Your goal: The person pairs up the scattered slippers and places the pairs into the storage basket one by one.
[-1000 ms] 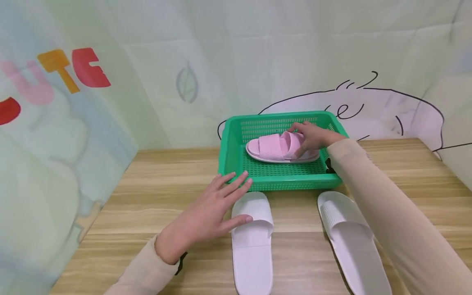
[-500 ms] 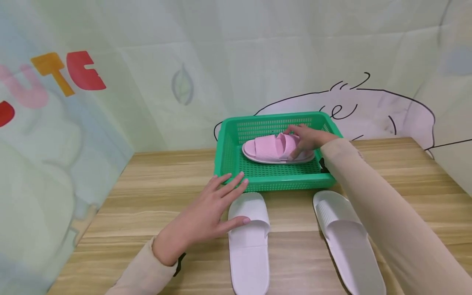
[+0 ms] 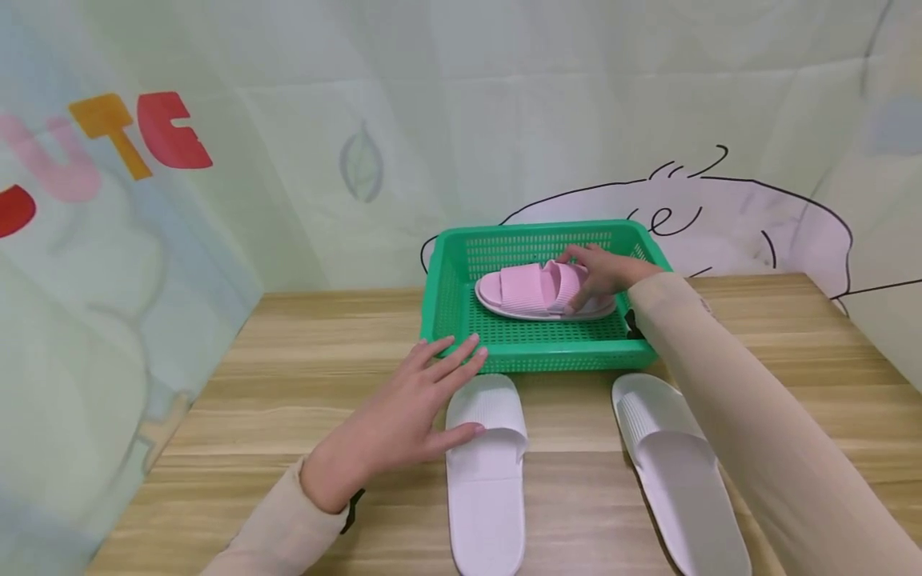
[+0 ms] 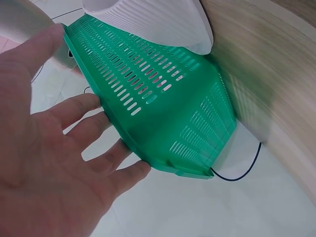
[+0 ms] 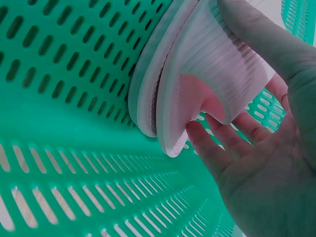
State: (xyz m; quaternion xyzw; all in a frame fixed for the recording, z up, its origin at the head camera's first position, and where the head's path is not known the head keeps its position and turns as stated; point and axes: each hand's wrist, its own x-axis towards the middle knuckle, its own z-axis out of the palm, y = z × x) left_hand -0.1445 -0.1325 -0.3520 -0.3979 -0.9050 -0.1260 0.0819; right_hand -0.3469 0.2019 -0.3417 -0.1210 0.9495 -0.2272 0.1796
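Pink slippers [image 3: 523, 290] lie in a green basket [image 3: 555, 350], toes to the left. The right hand [image 3: 603, 270] reaches over the basket's right side and grips the strap part, thumb on the near side and fingers on the far side. Up close in the right wrist view, the thumb and fingers of the right hand [image 5: 269, 133] are round the ribbed strap [image 5: 217, 59], and two soles are stacked. The left hand [image 3: 396, 420] is spread, fingertips at the basket's front left corner; in the left wrist view its fingers lie along the green rim [image 4: 116, 123].
Two white slippers stand in front of the basket, one [image 3: 487, 512] beside the left thumb, the other [image 3: 687, 496] under the right forearm. A printed curtain [image 3: 310, 144] hangs behind and left of the wooden table [image 3: 331, 328].
The whole head view has shifted slightly. The right hand keeps its grip on the pink slippers in the basket, and the left hand stays at the corner.
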